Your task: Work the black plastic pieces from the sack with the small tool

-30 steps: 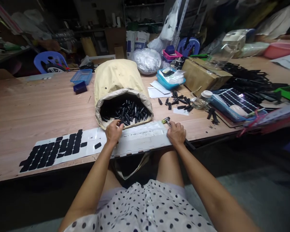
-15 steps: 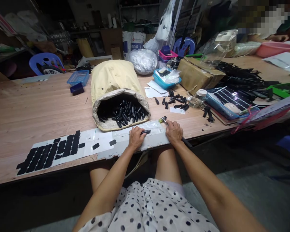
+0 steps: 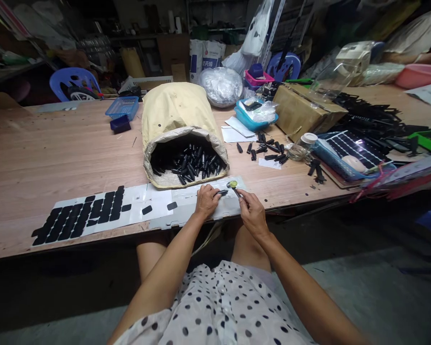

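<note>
Near the table's front edge, my left hand (image 3: 207,200) is closed round a small black tapered part (image 3: 221,192), its end sticking out to the right. My right hand (image 3: 253,211) grips the handle of a small hammer (image 3: 232,184) with a yellowish head, which is just above and right of the black part. Under both hands is a grey-white board (image 3: 187,211). Left of my left hand, loose black rounded patches (image 3: 172,206) lie on white paper, beside a sheet with rows of black patches (image 3: 70,221).
A yellow sack (image 3: 181,108) lies on its side, its mouth towards me, with many black parts inside. More black parts (image 3: 269,148) are scattered to the right, near a cardboard box (image 3: 305,112) and a blue tray (image 3: 330,155). A blue basket (image 3: 124,108) stands left of the sack.
My right hand has moved left and swung the hammer, bringing its head close to the black part. The left hand still holds that part. The whole view has shifted slightly.
</note>
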{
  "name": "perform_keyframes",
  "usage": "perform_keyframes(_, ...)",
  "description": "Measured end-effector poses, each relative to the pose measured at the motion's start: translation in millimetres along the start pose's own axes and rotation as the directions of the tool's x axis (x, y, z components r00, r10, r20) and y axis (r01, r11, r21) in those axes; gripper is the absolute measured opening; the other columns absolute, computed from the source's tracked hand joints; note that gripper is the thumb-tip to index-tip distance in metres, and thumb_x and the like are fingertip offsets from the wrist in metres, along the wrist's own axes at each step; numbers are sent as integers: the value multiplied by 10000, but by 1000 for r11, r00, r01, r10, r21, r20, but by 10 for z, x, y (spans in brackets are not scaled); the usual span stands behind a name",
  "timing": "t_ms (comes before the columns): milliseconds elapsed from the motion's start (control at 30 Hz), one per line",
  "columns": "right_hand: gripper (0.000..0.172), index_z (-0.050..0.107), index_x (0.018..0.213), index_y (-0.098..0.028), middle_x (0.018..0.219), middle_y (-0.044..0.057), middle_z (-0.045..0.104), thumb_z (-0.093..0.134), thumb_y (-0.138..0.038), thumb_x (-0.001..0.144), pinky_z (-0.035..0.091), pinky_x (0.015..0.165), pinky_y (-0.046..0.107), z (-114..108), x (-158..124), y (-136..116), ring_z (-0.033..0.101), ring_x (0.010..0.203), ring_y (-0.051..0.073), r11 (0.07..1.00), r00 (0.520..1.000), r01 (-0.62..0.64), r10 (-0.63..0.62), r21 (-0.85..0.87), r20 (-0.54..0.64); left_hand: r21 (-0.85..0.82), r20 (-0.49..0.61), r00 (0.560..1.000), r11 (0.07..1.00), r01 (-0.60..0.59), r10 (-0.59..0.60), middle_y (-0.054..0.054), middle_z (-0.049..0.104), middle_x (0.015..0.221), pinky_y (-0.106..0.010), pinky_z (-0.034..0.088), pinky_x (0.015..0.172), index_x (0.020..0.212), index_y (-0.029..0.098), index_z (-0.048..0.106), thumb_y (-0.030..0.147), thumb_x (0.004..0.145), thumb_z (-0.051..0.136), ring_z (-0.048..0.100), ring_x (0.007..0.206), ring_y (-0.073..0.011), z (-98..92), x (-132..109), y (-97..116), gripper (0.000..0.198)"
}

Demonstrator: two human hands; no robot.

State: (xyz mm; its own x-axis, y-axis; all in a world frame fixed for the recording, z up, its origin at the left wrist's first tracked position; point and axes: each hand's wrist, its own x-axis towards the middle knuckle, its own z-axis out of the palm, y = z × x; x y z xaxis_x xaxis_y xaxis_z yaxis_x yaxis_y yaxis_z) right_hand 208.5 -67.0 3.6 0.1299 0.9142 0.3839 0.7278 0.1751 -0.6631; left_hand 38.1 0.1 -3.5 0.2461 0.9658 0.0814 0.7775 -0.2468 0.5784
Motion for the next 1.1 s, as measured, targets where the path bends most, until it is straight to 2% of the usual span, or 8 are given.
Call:
perform_keyframes(167, 387, 714, 1200, -266, 1035, 70, 725, 414, -239, 958, 527, 896, 350, 35, -2, -4, 655, 955, 215, 999, 998, -34, 34, -5, 43, -14, -15, 1000, 1000, -10, 9, -57, 629, 985, -389, 426, 915, 1008, 277, 782, 251, 921, 602, 522, 1020, -241, 22, 7, 5, 201)
perform_keyframes(300, 380, 703, 1220, -264, 1098, 79, 719, 420, -241, 968, 513, 937, 348, 57, -10, -66, 650, 1009, 214, 1000, 1000, 25, -25, 2, 7, -30, -7, 1000, 999, -19, 18, -58, 624, 984, -390, 427, 919, 1019, 269, 782, 248, 924, 597, 518, 1024, -239, 30, 10, 6, 208)
perform_keyframes(433, 380, 708, 1198, -265, 1054, 71, 720, 418, -228, 955, 518, 894, 330, 119, -53, -91, 650, 984, 210, 999, 997, 20, -17, -32, 77, -43, 1, 1000, 999, -13, 13, -62, 632, 983, -388, 433, 914, 1030, 251, 781, 231, 925, 594, 522, 1015, -237, 44, 15, -2, 215)
perform_keyframes(600, 400, 700, 1223, -252, 1005, 76, 692, 392, -251, 968, 496, 854, 334, 39, 84, 118, 617, 924, 221, 992, 999, 3, 2, -130, 36, -57, -16, 999, 998, -33, 32, -65, 640, 987, -406, 444, 923, 1012, 256, 781, 247, 889, 645, 528, 1021, -246, 110, 23, -18, 184)
perform_keyframes(700, 403, 705, 1225, -254, 964, 73, 651, 414, -219, 949, 449, 793, 313, -80, 306, 352, 574, 902, 223, 961, 997, -69, 62, -269, -37, -61, -36, 999, 997, -43, 41, -68, 638, 992, -423, 448, 950, 1019, 251, 781, 258, 854, 684, 527, 1032, -254, 147, 14, -10, 192)
perform_keyframes(833, 344, 744, 1155, -241, 878, 65, 589, 530, -171, 894, 342, 688, 291, -139, 540, 615, 489, 808, 203, 888, 985, -173, 160, -427, -68, -57, -39, 999, 998, -30, 28, -71, 638, 1001, -427, 450, 949, 991, 256, 783, 262, 867, 668, 524, 1040, -257, 159, -6, 8, 170)
perform_keyframes(1000, 309, 746, 1145, -229, 902, 80, 571, 557, -177, 906, 241, 648, 300, -47, 556, 634, 454, 796, 198, 821, 976, -218, 181, -528, -123, -41, -7, 1000, 999, -25, 25, -78, 649, 1025, -414, 451, 955, 1012, 233, 755, 290, 919, 609, 534, 1058, -254, 99, 27, 46, 182)
perform_keyframes(1100, 317, 735, 1158, -224, 924, 90, 576, 535, -182, 916, 213, 644, 305, -10, 525, 581, 465, 820, 210, 809, 977, -210, 159, -549, -139, -62, -21, 998, 996, -69, 68, -90, 659, 1059, -407, 460, 957, 1091, 216, 716, 314, 971, 524, 554, 1050, -247, 52, -69, 74, 247)
